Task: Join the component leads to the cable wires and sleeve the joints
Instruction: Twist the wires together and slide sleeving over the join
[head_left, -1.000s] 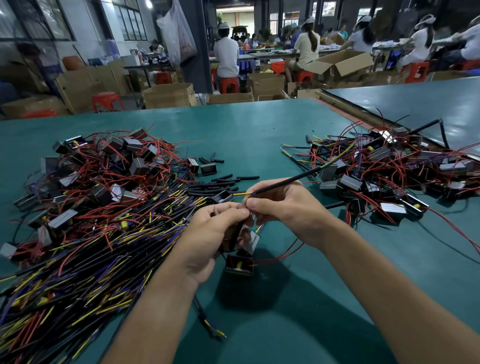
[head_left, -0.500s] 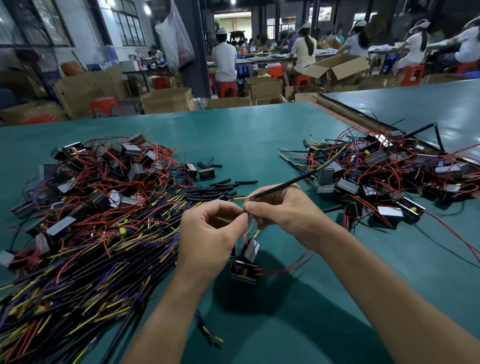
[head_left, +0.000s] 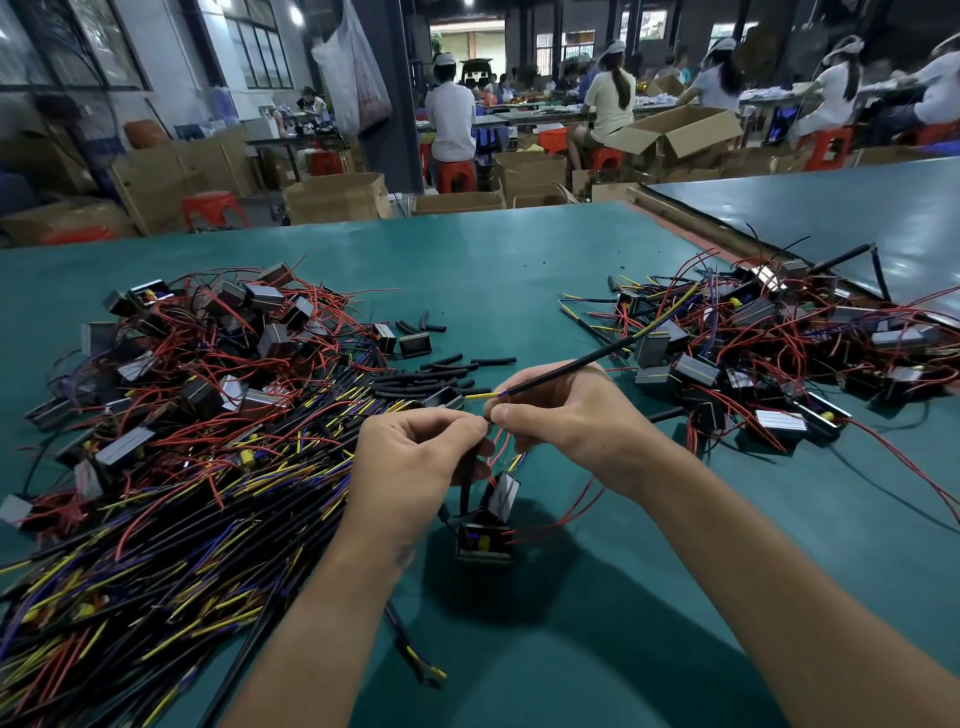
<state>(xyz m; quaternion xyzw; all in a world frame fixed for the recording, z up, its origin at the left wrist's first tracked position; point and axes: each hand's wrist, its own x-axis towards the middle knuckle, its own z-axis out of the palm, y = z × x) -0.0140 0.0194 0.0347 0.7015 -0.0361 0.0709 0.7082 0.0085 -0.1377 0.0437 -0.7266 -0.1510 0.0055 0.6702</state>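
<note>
My left hand (head_left: 415, 457) and my right hand (head_left: 566, 415) meet fingertip to fingertip above the green table (head_left: 571, 623). Between the fingertips they pinch thin wires; red leads (head_left: 501, 447) drop from there to a small black component (head_left: 484, 540) hanging low over the table. My right hand also holds a black cable (head_left: 582, 361) that slants up to the right, its yellow and blue wires (head_left: 480, 396) showing at the near end. A black sleeve (head_left: 466, 483) hangs below my left hand. The joint itself is hidden by my fingers.
A big heap of black cables with yellow, blue and red wires and components (head_left: 171, 441) lies left. Loose black sleeves (head_left: 441, 371) lie behind my hands. A second pile of wired components (head_left: 779, 353) lies right. Cardboard boxes and seated workers fill the background.
Both hands have risen slightly and drawn closer, lifting the component off the table so it hangs lower beneath them. The cable in my right hand keeps its slant.
</note>
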